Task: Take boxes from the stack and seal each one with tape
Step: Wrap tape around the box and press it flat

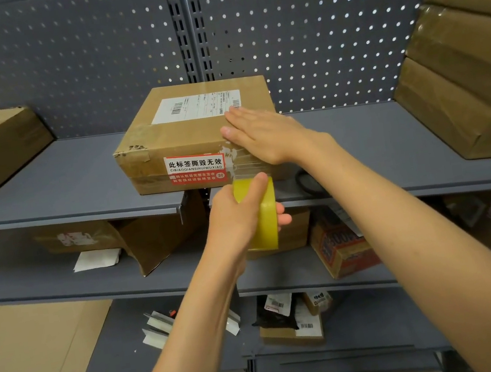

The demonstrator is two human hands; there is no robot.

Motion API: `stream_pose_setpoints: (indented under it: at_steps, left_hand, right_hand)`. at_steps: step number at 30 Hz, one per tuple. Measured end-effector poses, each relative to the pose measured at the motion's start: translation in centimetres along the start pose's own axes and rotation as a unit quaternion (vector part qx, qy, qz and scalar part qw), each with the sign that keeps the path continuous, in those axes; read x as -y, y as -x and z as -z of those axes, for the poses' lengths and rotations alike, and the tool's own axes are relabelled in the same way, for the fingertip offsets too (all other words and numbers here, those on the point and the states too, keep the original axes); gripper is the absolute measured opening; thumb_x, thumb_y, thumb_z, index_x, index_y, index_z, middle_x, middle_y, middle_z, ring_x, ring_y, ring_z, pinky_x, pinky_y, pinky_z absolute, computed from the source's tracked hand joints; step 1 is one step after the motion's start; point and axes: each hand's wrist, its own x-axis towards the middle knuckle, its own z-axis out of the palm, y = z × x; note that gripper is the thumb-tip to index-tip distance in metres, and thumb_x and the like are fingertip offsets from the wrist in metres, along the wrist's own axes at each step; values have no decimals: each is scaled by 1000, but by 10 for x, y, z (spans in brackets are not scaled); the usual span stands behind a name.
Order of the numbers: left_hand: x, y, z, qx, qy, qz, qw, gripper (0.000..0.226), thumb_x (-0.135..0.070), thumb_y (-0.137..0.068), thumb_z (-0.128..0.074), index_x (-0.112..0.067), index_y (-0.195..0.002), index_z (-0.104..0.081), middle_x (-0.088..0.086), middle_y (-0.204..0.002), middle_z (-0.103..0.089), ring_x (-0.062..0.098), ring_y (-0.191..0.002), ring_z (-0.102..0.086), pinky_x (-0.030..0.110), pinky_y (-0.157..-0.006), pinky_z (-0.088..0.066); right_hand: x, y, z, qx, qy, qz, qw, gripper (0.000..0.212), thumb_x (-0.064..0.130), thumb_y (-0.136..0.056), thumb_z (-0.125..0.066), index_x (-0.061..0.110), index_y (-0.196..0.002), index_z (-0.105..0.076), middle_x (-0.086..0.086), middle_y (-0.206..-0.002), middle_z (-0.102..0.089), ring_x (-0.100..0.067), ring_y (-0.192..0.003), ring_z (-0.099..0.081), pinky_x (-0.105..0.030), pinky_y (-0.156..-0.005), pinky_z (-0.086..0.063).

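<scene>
Item: cardboard box (185,137), on the top shelf (61,189) at frame centre, front edge near the shelf lip. We see our right hand (265,137) lying flat, fingers straight, on the box's top right corner. At 6 o'clock of the box, our left hand (239,215) grips the yellow tape roll (263,215), clear tape running up to the box front. Stacked boxes (470,69) at 3 o'clock.

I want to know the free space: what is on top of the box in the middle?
On the box lie a white label and the flat right hand. What lies under the hand is hidden.
</scene>
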Motion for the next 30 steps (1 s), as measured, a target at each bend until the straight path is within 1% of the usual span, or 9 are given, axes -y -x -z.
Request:
stream_pose_setpoints:
  at_steps: [6,11,15,18,22,24,26,28,30]
  left_hand:
    - [-3,-1,4,19,-11,14,1000,21,-28,-97,-53,-9,-91,-58,1,-51,-63,14,-44,-63,26,-47,-54]
    - [-3,0,4,16,-13,12,1000,29,-30,-97,-53,-3,-104,-58,4,-57,-64,18,-46,-63,30,-50,-55]
    - [-5,1,5,6,-18,29,999,21,-34,-94,-57,-14,-100,-58,6,-65,-66,19,-47,-64,33,-55,-58]
    - [-4,-1,4,-3,-18,34,999,26,-37,-92,-59,-14,-103,-56,9,-71,-67,21,-50,-66,37,-62,-59]
    - [-1,1,5,-7,13,27,1000,24,-39,-92,-58,-16,-100,-57,6,-65,-67,24,-53,-66,40,-66,-58]
    - [2,1,5,-4,19,16,1000,22,-35,-93,-58,-15,-103,-57,4,-63,-67,25,-54,-66,42,-70,-57]
    - [5,1,4,-17,18,5,1000,21,-29,-92,-59,-13,-106,-56,3,-62,-67,24,-54,-67,42,-71,-57]
    - [6,1,3,-31,20,-4,999,21,-28,-91,-61,-13,-106,-55,3,-62,-67,24,-52,-67,43,-71,-57]
    - [7,3,2,-38,18,-11,999,21,-28,-91,-62,-14,-104,-54,4,-64,-67,23,-52,-67,46,-71,-57]
  right_hand:
    - [1,-1,0,-4,-1,-4,1000,60,44,-104,-15,10,-152,-10,-5,-161,-5,-14,-148,-5,-32,-120,-6]
    - [2,-4,-2,-37,-15,-21,999,61,44,-104,-15,5,-151,-20,-9,-159,-15,-17,-147,-12,-32,-117,-12]
    - [-3,6,2,-78,-122,-36,989,57,42,-104,-16,9,-149,-29,-9,-156,-27,-22,-144,-23,-36,-115,-19]
    - [-13,27,7,-182,-204,-68,960,44,39,-104,-27,16,-133,-51,-5,-135,-53,-25,-127,-45,-37,-102,-36]
    - [-32,51,5,-249,-223,-153,930,30,27,-99,-39,12,-114,-60,-4,-112,-62,-22,-106,-54,-37,-87,-45]
    - [-43,67,-1,-241,-163,-200,936,25,20,-97,-42,5,-105,-61,-10,-105,-62,-27,-98,-55,-36,-76,-45]
    - [-51,80,-9,-195,-115,-235,945,23,15,-95,-46,-3,-101,-59,-18,-101,-61,-33,-95,-55,-38,-71,-44]
    - [-53,90,-17,-139,-98,-255,952,25,20,-94,-52,-4,-96,-58,-18,-95,-61,-33,-87,-57,-37,-66,-44]
    - [-52,94,-23,-115,-82,-266,954,33,30,-93,-59,1,-79,-54,-12,-78,-56,-27,-70,-51,-31,-54,-37]
